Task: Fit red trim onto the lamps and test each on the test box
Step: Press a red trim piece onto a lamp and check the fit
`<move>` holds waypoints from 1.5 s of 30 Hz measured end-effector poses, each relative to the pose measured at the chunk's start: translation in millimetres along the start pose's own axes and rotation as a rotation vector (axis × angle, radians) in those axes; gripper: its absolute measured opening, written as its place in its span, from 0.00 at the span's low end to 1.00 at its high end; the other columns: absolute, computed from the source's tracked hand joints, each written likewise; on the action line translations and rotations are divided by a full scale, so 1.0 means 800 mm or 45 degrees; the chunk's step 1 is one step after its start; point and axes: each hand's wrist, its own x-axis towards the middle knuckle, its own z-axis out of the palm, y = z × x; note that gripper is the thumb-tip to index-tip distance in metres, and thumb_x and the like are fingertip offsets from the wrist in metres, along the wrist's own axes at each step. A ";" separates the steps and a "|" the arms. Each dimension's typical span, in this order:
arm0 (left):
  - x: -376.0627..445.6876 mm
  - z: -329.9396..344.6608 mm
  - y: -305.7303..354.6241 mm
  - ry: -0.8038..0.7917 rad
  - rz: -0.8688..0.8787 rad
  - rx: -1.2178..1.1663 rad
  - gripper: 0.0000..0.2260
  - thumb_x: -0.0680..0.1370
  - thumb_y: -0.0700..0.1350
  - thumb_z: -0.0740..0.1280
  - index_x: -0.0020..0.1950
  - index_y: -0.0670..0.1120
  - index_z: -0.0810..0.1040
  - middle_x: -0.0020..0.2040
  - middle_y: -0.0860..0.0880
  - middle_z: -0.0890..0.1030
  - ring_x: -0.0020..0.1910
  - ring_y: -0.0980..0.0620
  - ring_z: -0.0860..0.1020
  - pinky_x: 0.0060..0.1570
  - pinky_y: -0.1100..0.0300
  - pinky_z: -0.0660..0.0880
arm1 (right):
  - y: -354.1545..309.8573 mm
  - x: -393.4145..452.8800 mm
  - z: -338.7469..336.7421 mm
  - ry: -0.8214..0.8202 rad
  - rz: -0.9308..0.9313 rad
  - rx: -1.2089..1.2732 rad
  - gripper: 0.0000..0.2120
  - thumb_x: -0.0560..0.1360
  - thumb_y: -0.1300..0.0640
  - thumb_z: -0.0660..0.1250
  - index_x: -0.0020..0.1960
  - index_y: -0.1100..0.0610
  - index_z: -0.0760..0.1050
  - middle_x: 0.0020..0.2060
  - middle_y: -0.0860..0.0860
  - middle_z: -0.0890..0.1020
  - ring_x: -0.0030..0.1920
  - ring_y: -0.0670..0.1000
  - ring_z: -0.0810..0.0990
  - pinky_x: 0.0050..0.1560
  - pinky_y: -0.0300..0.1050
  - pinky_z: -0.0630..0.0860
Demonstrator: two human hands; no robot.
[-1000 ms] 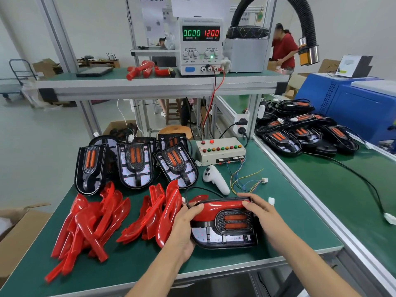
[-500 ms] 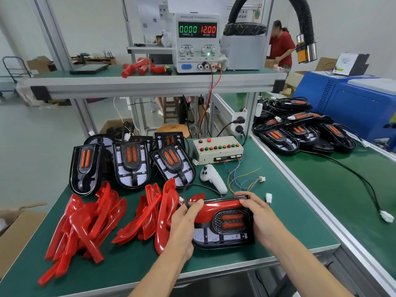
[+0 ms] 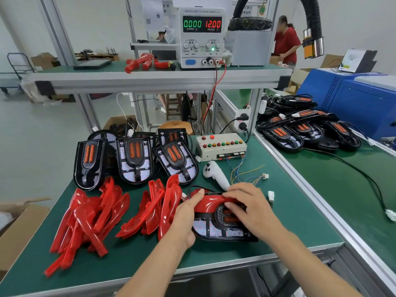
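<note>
A black lamp (image 3: 216, 229) with an orange insert lies on the green bench near its front edge, a red trim piece (image 3: 209, 203) seated along its top. My left hand (image 3: 186, 219) grips the lamp's left end, thumb on the trim. My right hand (image 3: 249, 207) lies over the lamp's middle and right part, fingers pressing on the trim and insert. Loose red trims (image 3: 92, 219) are piled to the left. Untrimmed lamps (image 3: 135, 159) lean behind them. The beige test box (image 3: 221, 146) with coloured buttons stands behind the lamp.
A white handheld controller (image 3: 215, 174) and loose coloured wires with a white plug (image 3: 265, 176) lie between test box and lamp. The power supply (image 3: 201, 37) on the shelf reads 0.000 and 12.00. More lamps (image 3: 300, 130) crowd the right bench. A cardboard box (image 3: 15, 230) sits left.
My right hand has moved from the lamp's right end to over its middle, covering the orange insert. My left hand keeps its hold on the left end.
</note>
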 end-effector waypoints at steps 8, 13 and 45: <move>0.008 -0.002 0.001 -0.017 -0.026 -0.030 0.20 0.73 0.60 0.75 0.54 0.46 0.85 0.50 0.40 0.87 0.49 0.39 0.86 0.61 0.40 0.79 | 0.010 0.032 -0.015 -0.223 -0.192 -0.111 0.06 0.78 0.58 0.73 0.54 0.57 0.80 0.51 0.49 0.81 0.52 0.51 0.79 0.55 0.50 0.77; 0.010 -0.002 -0.001 0.014 -0.040 -0.013 0.19 0.74 0.57 0.75 0.56 0.45 0.84 0.49 0.42 0.88 0.47 0.41 0.87 0.58 0.44 0.80 | 0.010 0.029 -0.012 -0.248 -0.202 -0.140 0.06 0.78 0.59 0.73 0.54 0.57 0.80 0.51 0.49 0.81 0.53 0.52 0.80 0.54 0.53 0.79; -0.012 -0.015 -0.010 -0.252 0.324 0.121 0.21 0.72 0.46 0.77 0.62 0.42 0.80 0.56 0.40 0.86 0.56 0.42 0.85 0.54 0.52 0.82 | 0.004 0.032 -0.014 -0.379 0.066 0.068 0.06 0.77 0.61 0.73 0.53 0.55 0.78 0.51 0.45 0.76 0.53 0.46 0.76 0.59 0.40 0.72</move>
